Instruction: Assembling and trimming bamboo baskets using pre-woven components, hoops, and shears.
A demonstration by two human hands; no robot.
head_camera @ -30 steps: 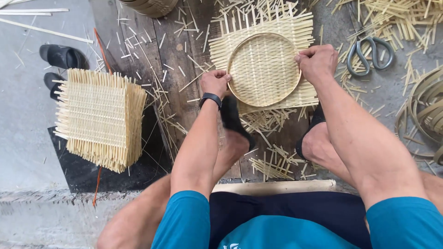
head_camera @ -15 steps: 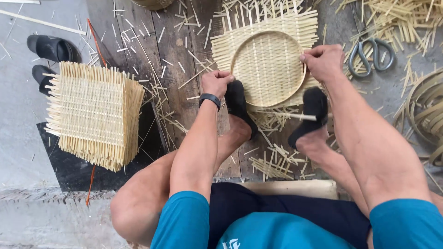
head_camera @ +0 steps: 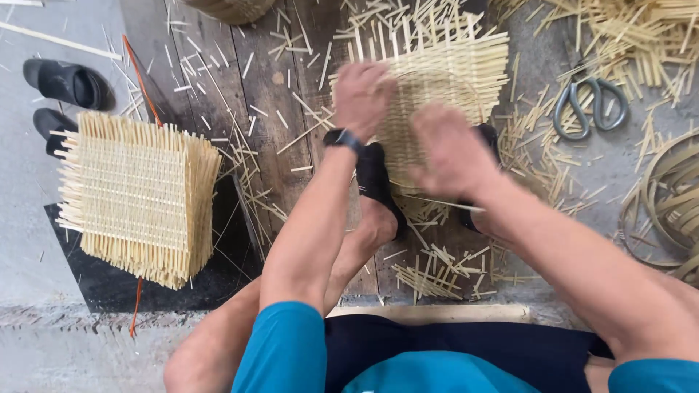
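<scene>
At nine o'clock a pair of black slippers sits on the grey floor, out of the working area. Just right of them a stack of square woven bamboo mats rests on a dark board, apparently piled within arm's reach of the seated person. An orange cord trails past the stack's top corner.

Toward the middle, the left hand, with a dark wristband on its wrist, lies on the eleven-o'clock edge of the woven bamboo mat, which is spread on the dark wooden planks at twelve o'clock. The hand is motion-blurred; its fingers look curled onto the weave, though I cannot tell whether they pinch it. The right hand covers the mat's six-o'clock part, equally blurred, fingers bent down and close together. Both black-socked feet sit at the mat's near edge, seemingly pinning it so it cannot slide while the hands press it.

Cut bamboo slivers litter the boards below the feet. At two o'clock, scissors lie open among offcuts, close to the right hand. At three o'clock, coiled bamboo strips rest at the frame's edge.
</scene>
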